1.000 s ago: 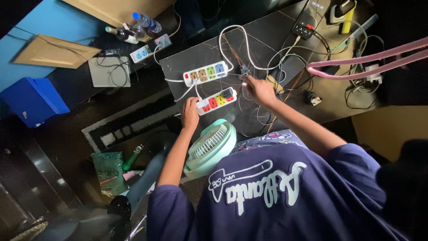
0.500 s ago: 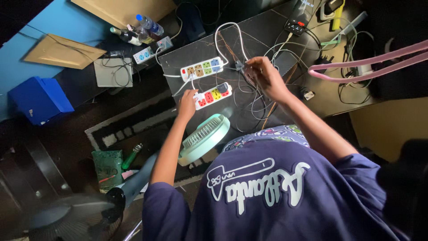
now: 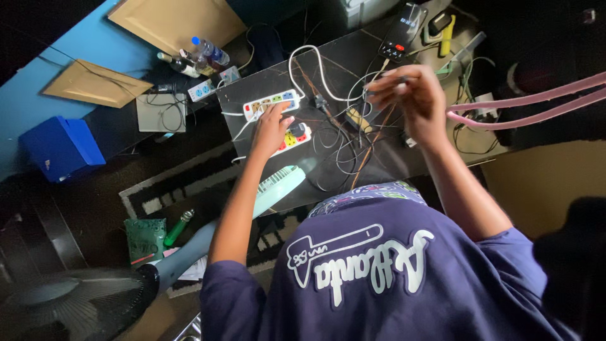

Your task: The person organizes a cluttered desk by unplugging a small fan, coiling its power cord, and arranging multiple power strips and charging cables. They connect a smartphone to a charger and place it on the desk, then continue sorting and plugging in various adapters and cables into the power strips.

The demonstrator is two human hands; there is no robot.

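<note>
So the main thing here is the pair of white power strips w/ coloured sockets on the dark desk (image 3: 353, 50). The upper power strip (image 3: 268, 103) lies near the desk's left edge, and the lower power strip (image 3: 291, 136) sits just below it, angled the same way, w/ a black plug in its right end. The left hand (image 3: 270, 129) lies across both, fingers spread flat, tips touching the upper strip and palm over the left end of the lower one, so it's pressing rather than gripping anything.

The right hand (image 3: 418, 101) is lifted above the desk, off to the right, fingers pinched together on a thin dark cable end (image 3: 385, 81); it's motion-blurred so can't tell exactly what kind of plug it is. Under and between the hands there's a big tangle of wires (image 3: 344, 142), plus a thick white cord (image 3: 309, 53) looping up from the upper strip.

Further out: a phone (image 3: 399, 31) w/ lit screen at the desk's far edge, a mint green fan (image 3: 278, 186) leaning at the near edge by the left forearm, a third small power strip (image 3: 203, 89) and bottles (image 3: 199, 53) on the floor to the left, a blue box (image 3: 53, 148), and a pink strap (image 3: 536, 101) crossing on the right.
</note>
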